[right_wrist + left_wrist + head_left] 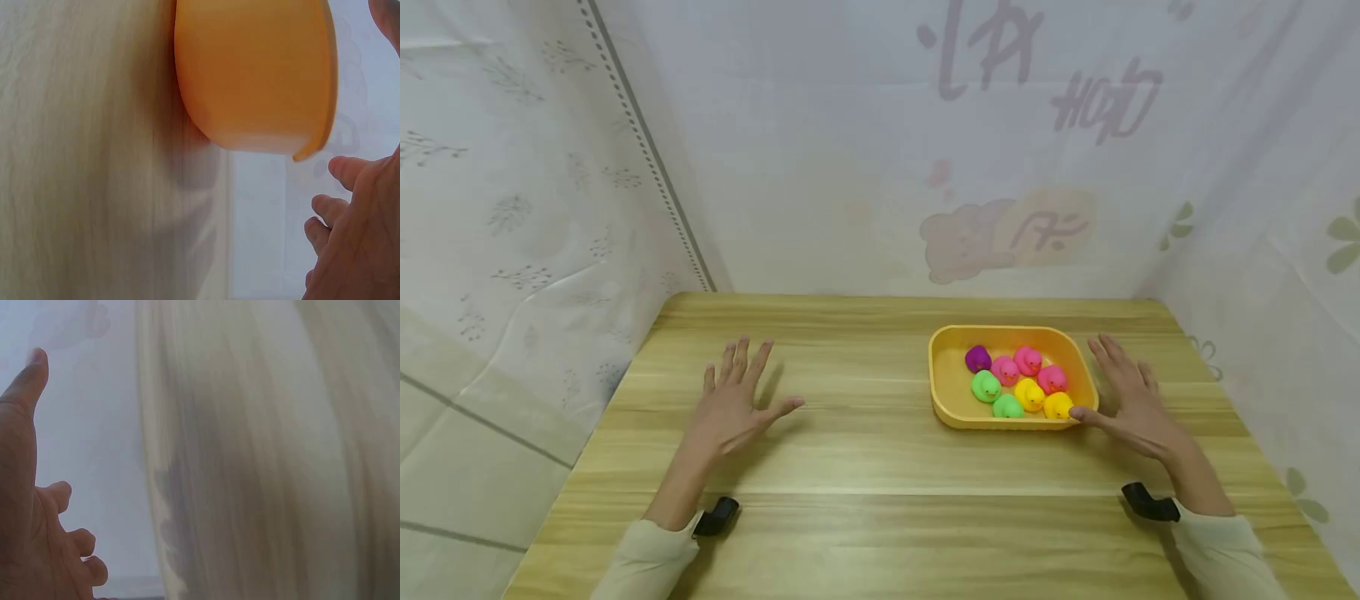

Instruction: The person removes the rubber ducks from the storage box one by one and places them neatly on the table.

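An orange-yellow plastic basket [951,404] stands on the right half of the wooden table. Inside it lie several small toy ducks: a purple one [978,359], pink ones [1028,361], green ones [987,387] and yellow ones [1029,395]. My right hand [1138,412] hovers at the basket's right end, fingers spread; its thumb overlaps the front right corner in the head view, and I cannot tell whether it touches. The right wrist view shows the basket's outer wall [256,81] beside the fingers. My left hand [730,417] is spread above the table's left side, holding nothing.
The wooden table [850,467] ends at a pale printed cloth [820,167] behind it, with more cloth on the left and right. A black wrist-worn piece [718,517] sits at each sleeve cuff.
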Demonstrator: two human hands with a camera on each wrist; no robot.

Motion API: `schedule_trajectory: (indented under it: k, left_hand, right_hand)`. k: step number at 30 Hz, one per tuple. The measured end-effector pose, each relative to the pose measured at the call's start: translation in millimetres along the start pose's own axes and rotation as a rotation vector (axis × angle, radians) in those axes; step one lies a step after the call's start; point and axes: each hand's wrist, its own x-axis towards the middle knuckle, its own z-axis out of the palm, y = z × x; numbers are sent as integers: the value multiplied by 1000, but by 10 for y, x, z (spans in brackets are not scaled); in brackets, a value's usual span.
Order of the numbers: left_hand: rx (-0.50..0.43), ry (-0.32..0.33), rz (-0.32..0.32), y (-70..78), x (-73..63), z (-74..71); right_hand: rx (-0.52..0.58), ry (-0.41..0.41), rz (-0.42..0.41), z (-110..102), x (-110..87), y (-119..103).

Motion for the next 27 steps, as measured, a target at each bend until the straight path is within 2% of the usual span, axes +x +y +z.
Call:
schedule_trajectory:
  k: [9, 13, 18, 27]
  left_hand:
    - [-20, -10, 48, 225, 86, 99]
    - [-26, -11, 74, 333, 144, 128]
    - [-48, -29, 104, 486, 200, 149]
    - [-74, -43, 147, 754, 295, 187]
  right_hand:
    - [22, 3, -31, 125, 12, 13]
    - [64, -2, -35, 150, 12, 29]
    - [126, -23, -6, 171, 28, 8]
    - [127, -56, 19, 184, 62, -16]
